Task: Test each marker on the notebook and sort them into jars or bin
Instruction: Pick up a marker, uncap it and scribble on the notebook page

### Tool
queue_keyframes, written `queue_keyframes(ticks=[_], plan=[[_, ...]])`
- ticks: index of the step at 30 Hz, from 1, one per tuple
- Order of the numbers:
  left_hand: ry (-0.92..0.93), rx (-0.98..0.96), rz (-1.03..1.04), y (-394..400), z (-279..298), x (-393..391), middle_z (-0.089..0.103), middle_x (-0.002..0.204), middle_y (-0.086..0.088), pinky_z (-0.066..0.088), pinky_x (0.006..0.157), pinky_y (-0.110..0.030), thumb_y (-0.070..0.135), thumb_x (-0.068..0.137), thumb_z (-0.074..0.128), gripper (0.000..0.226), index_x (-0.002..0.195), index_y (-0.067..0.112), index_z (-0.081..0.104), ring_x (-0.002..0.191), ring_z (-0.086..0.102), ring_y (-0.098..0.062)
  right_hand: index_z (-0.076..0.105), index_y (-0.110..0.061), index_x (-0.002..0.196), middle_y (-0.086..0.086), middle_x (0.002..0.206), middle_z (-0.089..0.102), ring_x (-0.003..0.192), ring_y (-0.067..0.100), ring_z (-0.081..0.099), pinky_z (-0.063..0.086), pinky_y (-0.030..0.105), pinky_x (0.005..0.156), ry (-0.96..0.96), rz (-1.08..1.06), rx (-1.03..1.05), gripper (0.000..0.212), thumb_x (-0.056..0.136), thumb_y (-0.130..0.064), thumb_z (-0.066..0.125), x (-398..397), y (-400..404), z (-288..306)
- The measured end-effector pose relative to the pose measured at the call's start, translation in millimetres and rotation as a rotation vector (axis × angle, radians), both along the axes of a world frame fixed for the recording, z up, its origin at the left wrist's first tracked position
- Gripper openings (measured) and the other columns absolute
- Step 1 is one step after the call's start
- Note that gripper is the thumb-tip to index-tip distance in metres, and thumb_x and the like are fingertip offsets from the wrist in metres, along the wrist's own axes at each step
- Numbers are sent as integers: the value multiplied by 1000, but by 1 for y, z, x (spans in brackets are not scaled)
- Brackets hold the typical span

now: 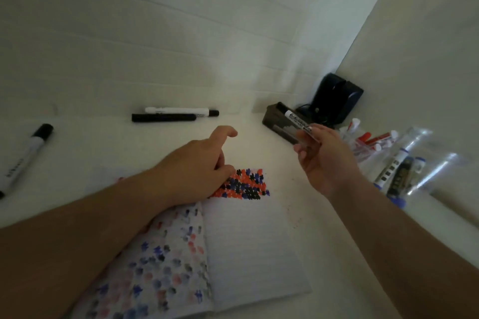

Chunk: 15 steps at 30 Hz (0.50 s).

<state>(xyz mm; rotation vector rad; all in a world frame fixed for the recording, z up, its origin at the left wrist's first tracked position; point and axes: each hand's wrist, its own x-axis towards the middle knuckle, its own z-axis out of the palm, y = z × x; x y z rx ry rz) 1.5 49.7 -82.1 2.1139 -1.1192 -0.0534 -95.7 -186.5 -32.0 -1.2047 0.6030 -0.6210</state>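
An open notebook (248, 246) lies in front of me, its pages dotted with red, blue and black test marks. My left hand (199, 166) rests on the top of the left page, index finger stretched forward, holding nothing. My right hand (321, 160) is raised above the table to the right of the notebook and pinches a white marker with a black cap (298, 122), which points up and to the left. Two markers (176, 114) lie side by side at the back of the table. Another black-capped marker (23, 158) lies at the far left.
A dark box (274, 119) and a black device (337, 98) stand in the back right corner. Clear jars lie at the right: one with red markers (368, 140), one with blue markers (399, 168). White walls close in behind and to the right.
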Motion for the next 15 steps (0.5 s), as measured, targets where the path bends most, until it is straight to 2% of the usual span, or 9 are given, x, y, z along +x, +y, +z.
queue_keyframes(ticks=[4, 7, 10, 13, 15], plan=[[-30, 32, -26, 1, -2, 1, 64, 85, 12, 51, 71, -25, 37, 99, 61, 44, 135, 45, 38, 75, 61, -4, 61, -15, 127, 9, 112, 76, 79, 24, 79, 57, 25, 55, 10, -150, 19, 23, 107, -25, 55, 35, -18, 11], [-35, 49, -21, 2, -3, 5, 61, 87, 14, 50, 76, -27, 41, 99, 60, 23, 120, 44, 53, 80, 58, -3, 57, -22, 134, 10, 115, 75, 90, 26, 77, 60, 29, 63, 36, -190, -41, 27, 108, -24, 52, 46, -23, 8], [-110, 104, 37, 7, -4, 14, 55, 97, 17, 46, 83, -30, 45, 97, 59, 18, 115, 44, 60, 93, 52, -4, 45, -35, 150, 9, 114, 72, 94, 26, 76, 64, 33, 75, 59, -222, -144, 45, 109, -17, 49, 46, -21, 2], [-228, 159, 245, 22, -5, 41, 52, 118, 7, 41, 99, -40, 48, 94, 58, 26, 119, 43, 63, 115, 45, -18, 37, -41, 154, 8, 120, 64, 80, 19, 69, 57, 26, 60, 154, -183, -336, 60, 105, -9, 53, 42, -9, -3], [-285, 181, 441, 34, -6, 63, 50, 127, -2, 35, 103, -43, 42, 91, 63, 35, 125, 38, 63, 121, 43, -27, 38, -38, 152, 11, 119, 61, 68, 17, 61, 50, 24, 53, 175, -74, -448, 64, 101, -4, 57, 37, 3, -9]])
